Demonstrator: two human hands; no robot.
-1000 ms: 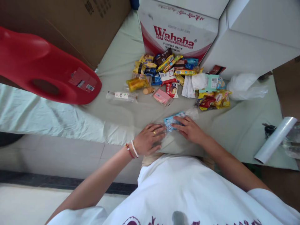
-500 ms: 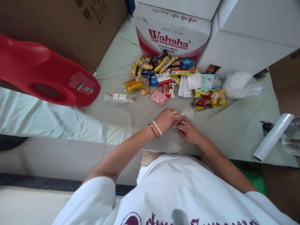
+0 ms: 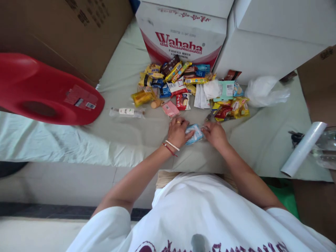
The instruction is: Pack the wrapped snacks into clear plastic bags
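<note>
A small blue-and-white packet (image 3: 193, 135) lies on the cloth-covered table close to my body, with what looks like clear plastic around it. My left hand (image 3: 178, 133) grips its left end, the thumb laid over the top and the other fingers bent at the far side. At the right end, my right hand (image 3: 215, 133) is closed, thumb and fingers pinched at the packet's clear edge. Just beyond my left fingers lies a pink packet (image 3: 170, 109). Past my right hand is a bunch of yellow and red snack packs (image 3: 231, 109).
Mixed wrapped snacks (image 3: 178, 78) are heaped before a Wahaha carton (image 3: 181, 38). A red plastic container (image 3: 52, 94) stands left, beside a clear-wrapped stick (image 3: 127, 112). To the right are a white plastic bag (image 3: 265, 91) and a roll of clear film (image 3: 303, 149).
My hands have moved apart, the left one leftward and the right slightly right and away from me. The blue-and-white packet, mostly covered before, now shows between them.
</note>
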